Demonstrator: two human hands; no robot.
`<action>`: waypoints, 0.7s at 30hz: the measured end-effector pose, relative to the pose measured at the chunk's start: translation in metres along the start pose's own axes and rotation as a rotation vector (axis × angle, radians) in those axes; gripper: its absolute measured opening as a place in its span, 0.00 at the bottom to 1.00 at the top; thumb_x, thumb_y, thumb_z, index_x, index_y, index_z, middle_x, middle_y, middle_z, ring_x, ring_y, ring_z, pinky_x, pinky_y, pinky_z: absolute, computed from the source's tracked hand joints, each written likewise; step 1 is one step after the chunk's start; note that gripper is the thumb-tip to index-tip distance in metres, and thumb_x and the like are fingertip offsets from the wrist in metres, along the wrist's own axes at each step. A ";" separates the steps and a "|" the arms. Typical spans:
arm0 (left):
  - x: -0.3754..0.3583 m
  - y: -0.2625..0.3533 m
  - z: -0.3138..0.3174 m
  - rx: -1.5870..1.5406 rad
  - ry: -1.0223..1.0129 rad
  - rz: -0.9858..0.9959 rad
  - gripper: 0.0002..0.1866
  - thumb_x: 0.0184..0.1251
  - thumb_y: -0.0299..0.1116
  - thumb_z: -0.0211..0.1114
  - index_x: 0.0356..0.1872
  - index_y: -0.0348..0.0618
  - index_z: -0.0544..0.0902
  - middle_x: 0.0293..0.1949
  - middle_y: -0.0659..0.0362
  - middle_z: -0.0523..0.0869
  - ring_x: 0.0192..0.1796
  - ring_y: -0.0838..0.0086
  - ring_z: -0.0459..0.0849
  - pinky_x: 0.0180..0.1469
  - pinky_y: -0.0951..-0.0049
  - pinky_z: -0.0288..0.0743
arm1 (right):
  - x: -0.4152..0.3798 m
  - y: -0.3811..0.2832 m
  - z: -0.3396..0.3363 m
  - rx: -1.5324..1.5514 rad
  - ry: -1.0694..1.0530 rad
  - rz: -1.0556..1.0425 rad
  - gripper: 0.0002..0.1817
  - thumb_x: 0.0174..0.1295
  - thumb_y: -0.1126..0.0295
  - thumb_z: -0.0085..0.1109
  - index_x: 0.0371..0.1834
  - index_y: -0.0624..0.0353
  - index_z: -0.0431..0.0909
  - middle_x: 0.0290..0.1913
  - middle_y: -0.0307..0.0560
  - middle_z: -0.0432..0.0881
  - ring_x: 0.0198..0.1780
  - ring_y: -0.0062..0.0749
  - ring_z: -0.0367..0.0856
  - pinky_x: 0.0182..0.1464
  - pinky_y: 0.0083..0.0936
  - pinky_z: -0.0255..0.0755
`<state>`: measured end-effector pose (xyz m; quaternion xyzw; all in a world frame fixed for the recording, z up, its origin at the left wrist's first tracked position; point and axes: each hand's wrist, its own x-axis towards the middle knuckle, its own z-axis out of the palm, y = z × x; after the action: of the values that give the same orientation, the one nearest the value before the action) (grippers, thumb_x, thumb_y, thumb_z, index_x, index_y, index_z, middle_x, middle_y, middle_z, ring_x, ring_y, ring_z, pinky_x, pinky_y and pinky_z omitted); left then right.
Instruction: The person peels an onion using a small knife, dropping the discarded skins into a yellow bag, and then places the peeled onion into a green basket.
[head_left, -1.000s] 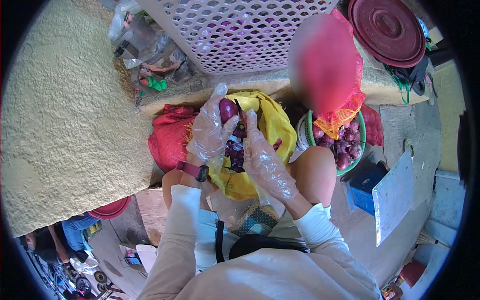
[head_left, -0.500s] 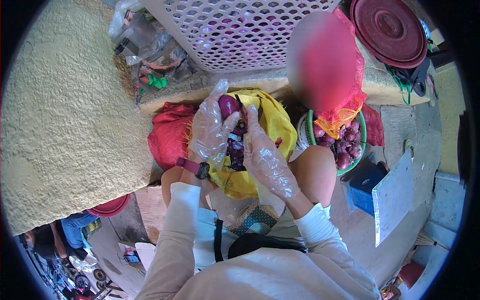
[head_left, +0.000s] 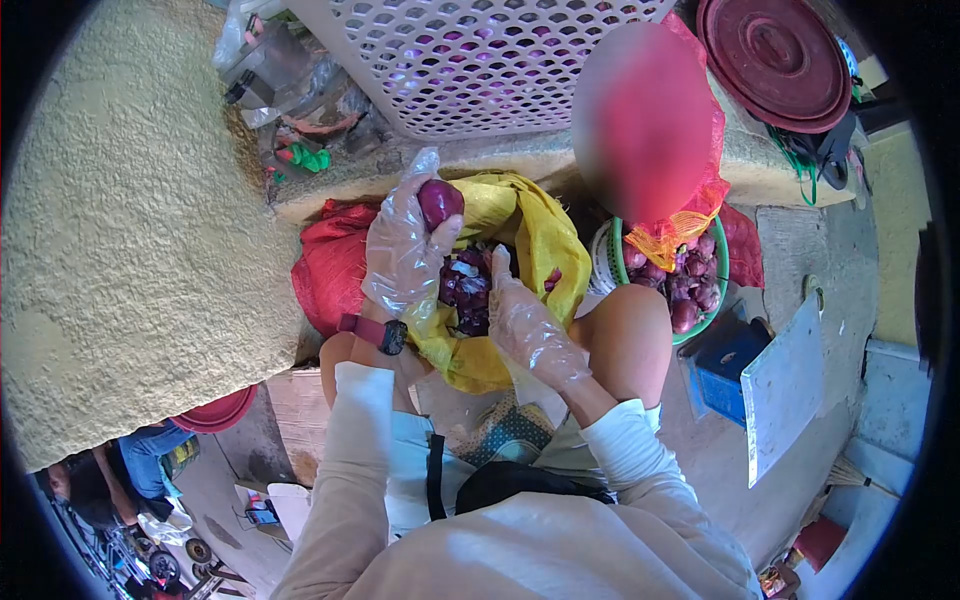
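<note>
My left hand (head_left: 400,250), in a clear plastic glove, holds a smooth purple-red onion (head_left: 440,203) over the left rim of a yellow woven sack (head_left: 550,240). My right hand (head_left: 530,325), gloved too, is over the sack's right side, apart from that onion. Its fingers look closed, their tips pointing into the sack; anything in them is hidden. Dark onion skins (head_left: 466,285) lie inside the open sack between my hands. A loose scrap of skin (head_left: 553,279) sticks to the yellow fabric on the right.
A green-rimmed basket of onions (head_left: 690,290) stands to the right, with a red mesh bag (head_left: 700,190) above it. Ahead, a white perforated crate (head_left: 470,60) rests on a ledge. A red sack (head_left: 335,265) sits at left; a blue box (head_left: 725,370) is at right.
The onion and my left hand have moved slightly left. My right hand has drawn away from the onion, down and to the right, so more of the skins in the sack show.
</note>
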<state>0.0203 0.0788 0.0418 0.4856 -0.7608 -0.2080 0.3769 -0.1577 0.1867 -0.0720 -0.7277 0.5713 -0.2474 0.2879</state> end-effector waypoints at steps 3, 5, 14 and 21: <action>0.000 -0.003 0.001 -0.021 0.072 -0.037 0.31 0.75 0.46 0.67 0.70 0.39 0.72 0.60 0.42 0.84 0.59 0.45 0.84 0.62 0.54 0.77 | 0.015 -0.047 -0.061 0.208 -0.108 0.255 0.35 0.81 0.63 0.52 0.83 0.73 0.54 0.69 0.69 0.78 0.62 0.46 0.83 0.62 0.32 0.78; 0.001 -0.002 -0.001 -0.103 0.101 -0.131 0.30 0.77 0.47 0.65 0.71 0.39 0.72 0.60 0.42 0.84 0.59 0.46 0.84 0.62 0.55 0.77 | 0.019 -0.047 -0.065 0.285 -0.004 0.233 0.35 0.82 0.60 0.51 0.83 0.70 0.55 0.64 0.64 0.81 0.57 0.45 0.85 0.58 0.34 0.79; 0.013 -0.010 0.015 -1.309 0.240 -0.663 0.31 0.82 0.52 0.59 0.75 0.44 0.72 0.56 0.54 0.86 0.53 0.67 0.86 0.57 0.64 0.83 | 0.047 -0.065 -0.118 1.001 0.026 0.280 0.20 0.85 0.60 0.45 0.68 0.64 0.71 0.39 0.47 0.80 0.36 0.23 0.79 0.40 0.26 0.76; 0.015 -0.024 0.015 -1.438 0.215 -0.957 0.33 0.79 0.62 0.59 0.68 0.43 0.77 0.46 0.55 0.86 0.45 0.69 0.86 0.48 0.66 0.85 | 0.100 -0.096 -0.177 0.543 -0.195 0.310 0.25 0.79 0.53 0.58 0.66 0.61 0.78 0.40 0.43 0.83 0.39 0.24 0.78 0.46 0.26 0.77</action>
<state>0.0191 0.0544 0.0215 0.4143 -0.1193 -0.7271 0.5343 -0.1914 0.0821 0.1243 -0.5490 0.5580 -0.2730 0.5592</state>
